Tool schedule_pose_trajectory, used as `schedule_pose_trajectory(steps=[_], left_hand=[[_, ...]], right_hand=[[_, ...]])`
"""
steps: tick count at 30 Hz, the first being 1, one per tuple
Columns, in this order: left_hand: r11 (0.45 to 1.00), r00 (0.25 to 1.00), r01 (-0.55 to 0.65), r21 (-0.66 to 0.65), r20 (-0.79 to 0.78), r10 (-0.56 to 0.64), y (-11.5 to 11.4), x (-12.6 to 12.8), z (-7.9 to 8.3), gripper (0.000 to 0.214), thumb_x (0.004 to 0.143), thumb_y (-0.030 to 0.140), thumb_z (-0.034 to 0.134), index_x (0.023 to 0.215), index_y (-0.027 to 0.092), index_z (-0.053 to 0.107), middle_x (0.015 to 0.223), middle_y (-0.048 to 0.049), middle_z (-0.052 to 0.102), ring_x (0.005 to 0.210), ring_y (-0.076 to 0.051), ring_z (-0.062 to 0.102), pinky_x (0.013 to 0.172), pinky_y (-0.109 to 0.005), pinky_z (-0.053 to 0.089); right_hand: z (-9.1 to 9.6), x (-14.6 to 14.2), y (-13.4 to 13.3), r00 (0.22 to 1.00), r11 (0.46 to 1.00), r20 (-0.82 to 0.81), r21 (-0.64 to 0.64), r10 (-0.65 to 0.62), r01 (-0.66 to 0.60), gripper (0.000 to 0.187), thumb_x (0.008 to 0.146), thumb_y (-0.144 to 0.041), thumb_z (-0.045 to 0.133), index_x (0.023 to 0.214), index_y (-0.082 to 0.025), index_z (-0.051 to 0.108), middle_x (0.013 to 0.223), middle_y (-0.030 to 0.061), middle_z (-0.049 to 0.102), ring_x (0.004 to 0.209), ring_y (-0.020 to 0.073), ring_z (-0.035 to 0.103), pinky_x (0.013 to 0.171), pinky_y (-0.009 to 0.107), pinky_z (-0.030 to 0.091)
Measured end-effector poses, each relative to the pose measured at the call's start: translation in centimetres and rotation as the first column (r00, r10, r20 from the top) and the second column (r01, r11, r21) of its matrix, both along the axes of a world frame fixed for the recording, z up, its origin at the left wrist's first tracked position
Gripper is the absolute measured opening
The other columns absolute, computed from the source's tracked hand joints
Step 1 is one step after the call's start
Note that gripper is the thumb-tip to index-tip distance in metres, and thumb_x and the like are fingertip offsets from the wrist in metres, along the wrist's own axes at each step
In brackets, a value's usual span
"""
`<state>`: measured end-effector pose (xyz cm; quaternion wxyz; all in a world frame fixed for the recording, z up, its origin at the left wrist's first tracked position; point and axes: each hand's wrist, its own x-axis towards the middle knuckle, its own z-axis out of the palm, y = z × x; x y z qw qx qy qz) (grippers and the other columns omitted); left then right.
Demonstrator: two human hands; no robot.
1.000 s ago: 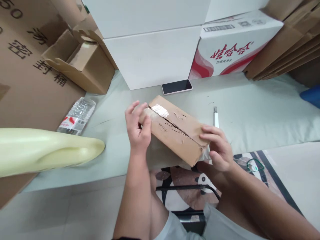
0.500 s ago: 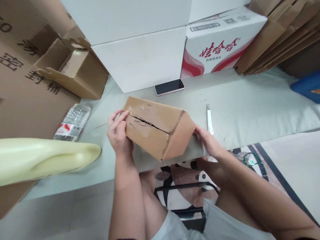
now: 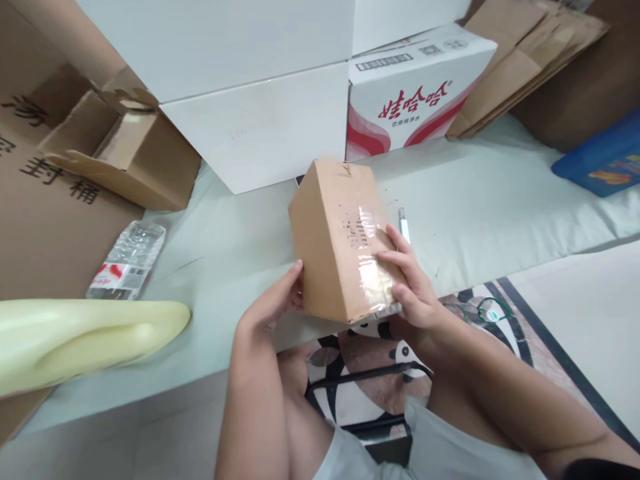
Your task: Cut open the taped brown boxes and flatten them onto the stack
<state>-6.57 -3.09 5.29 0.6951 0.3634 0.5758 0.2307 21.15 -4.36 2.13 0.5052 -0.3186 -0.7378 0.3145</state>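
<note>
Between my hands a brown cardboard box (image 3: 345, 240) is held tilted over the front part of the cloth-covered table. Shiny clear tape and dark printing run along its upper face. My left hand (image 3: 277, 293) grips the lower left side, thumb on the cardboard and the other fingers partly hidden behind it. My right hand (image 3: 413, 280) holds the right side, its fingers spread over the taped face. Just beyond my right fingers lies a white utility knife (image 3: 404, 225), partly covered by the hand. The box hides nearly all of a phone (image 3: 299, 181) behind it.
White cartons (image 3: 260, 127) and a red-and-white carton (image 3: 400, 107) stand along the back. At left are an open cardboard box (image 3: 155, 160), a plastic water bottle (image 3: 127, 260) and a pale yellow object (image 3: 100, 340). Folded cardboard (image 3: 520, 60) and a blue item (image 3: 600, 157) are at right.
The box has been turned so its taped face shows, replacing the face with an open seam. My left hand moved down to its lower side; my right hand came up onto the taped face.
</note>
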Motion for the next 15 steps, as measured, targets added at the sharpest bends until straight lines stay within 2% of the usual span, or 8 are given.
schedule_pose_trajectory(steps=[3, 4, 6, 7, 9, 11, 13, 15], left_hand=[[0.998, 0.988, 0.063, -0.012, -0.141, -0.064, 0.6, 0.5, -0.6, 0.067, 0.083, 0.081, 0.056, 0.100, 0.017, 0.070, 0.080, -0.0093, 0.074, 0.064, -0.021, 0.068, 0.060, -0.032, 0.051], [0.999, 0.980, 0.035, 0.038, -0.198, -0.027, 0.9, 0.5, -0.8, 0.063, 0.084, 0.076, 0.059, 0.106, 0.018, 0.070, 0.086, -0.0101, 0.075, 0.066, -0.021, 0.069, 0.061, -0.032, 0.052], [0.962, 0.947, -0.107, 0.251, -0.270, 0.175, 1.5, 0.5, -1.3, 0.062, 0.084, 0.067, 0.066, 0.126, 0.021, 0.065, 0.108, -0.0136, 0.076, 0.082, -0.025, 0.074, 0.068, -0.035, 0.056], [0.900, 0.921, -0.187, 0.394, -0.248, 0.300, 1.7, 0.3, -1.4, 0.066, 0.083, 0.065, 0.067, 0.134, 0.023, 0.060, 0.122, -0.0153, 0.073, 0.096, -0.028, 0.074, 0.075, -0.037, 0.059], [0.699, 0.885, -0.290, 0.653, -0.095, 0.455, 1.9, 0.1, -1.6, 0.072, 0.083, 0.068, 0.064, 0.144, 0.031, 0.053, 0.150, -0.0138, 0.059, 0.130, -0.033, 0.064, 0.093, -0.044, 0.059], [0.506, 0.902, -0.292, 0.812, 0.058, 0.427, 1.8, 0.0, -1.7, 0.069, 0.086, 0.073, 0.059, 0.145, 0.038, 0.052, 0.167, -0.0060, 0.042, 0.153, -0.034, 0.042, 0.110, -0.050, 0.052], [0.415, 0.946, -0.189, 0.890, 0.051, 0.321, 1.6, 0.2, -1.8, 0.060, 0.089, 0.071, 0.057, 0.140, 0.039, 0.059, 0.172, -0.0009, 0.032, 0.160, -0.034, 0.031, 0.121, -0.053, 0.044], [0.387, 0.965, -0.076, 0.919, -0.030, 0.260, 1.5, 0.6, -2.0, 0.050, 0.091, 0.066, 0.058, 0.131, 0.035, 0.067, 0.173, -0.0016, 0.031, 0.161, -0.035, 0.029, 0.126, -0.054, 0.038]], right_hand=[[-0.1, 0.2, 0.2, 0.994, 0.995, -0.048, -0.012, -0.099, 0.099, 0.042, 0.104, -0.050, 0.048, 0.144, -0.039, 0.055, 0.174, -0.0012, 0.027, 0.160, 0.0301, 0.029, 0.126, 0.056, 0.037], [-0.1, 0.3, 0.4, 0.993, 0.994, -0.043, -0.014, -0.108, 0.108, 0.040, 0.104, -0.051, 0.049, 0.142, -0.038, 0.057, 0.173, 0.0003, 0.030, 0.159, 0.0308, 0.032, 0.124, 0.056, 0.039], [-0.1, 0.5, 0.6, 0.996, 0.996, -0.010, -0.014, -0.089, 0.088, 0.040, 0.103, -0.052, 0.050, 0.138, -0.036, 0.061, 0.169, 0.0032, 0.036, 0.156, 0.0321, 0.038, 0.123, 0.057, 0.040], [0.0, 0.5, 0.7, 0.998, 0.998, 0.002, -0.015, -0.068, 0.068, 0.040, 0.104, -0.053, 0.049, 0.137, -0.035, 0.062, 0.168, 0.0041, 0.038, 0.154, 0.0324, 0.041, 0.123, 0.057, 0.040], [0.0, 0.5, 0.7, 1.000, 1.000, 0.021, -0.008, -0.010, 0.010, 0.044, 0.104, -0.055, 0.046, 0.141, -0.035, 0.060, 0.169, 0.0044, 0.037, 0.153, 0.0317, 0.043, 0.123, 0.056, 0.039], [0.1, 0.2, 0.7, 0.996, 0.997, 0.049, 0.015, 0.071, -0.072, 0.047, 0.105, -0.055, 0.044, 0.146, -0.036, 0.056, 0.172, 0.0031, 0.032, 0.155, 0.0300, 0.040, 0.124, 0.053, 0.039], [0.2, -0.1, 0.6, 0.983, 0.986, 0.097, 0.034, 0.158, -0.162, 0.050, 0.105, -0.055, 0.045, 0.150, -0.036, 0.053, 0.174, 0.0025, 0.027, 0.157, 0.0286, 0.037, 0.123, 0.049, 0.041], [0.3, -0.3, 0.6, 0.973, 0.982, 0.145, 0.032, 0.182, -0.188, 0.051, 0.104, -0.055, 0.043, 0.150, -0.034, 0.052, 0.173, 0.0045, 0.031, 0.156, 0.0283, 0.039, 0.120, 0.048, 0.044]])
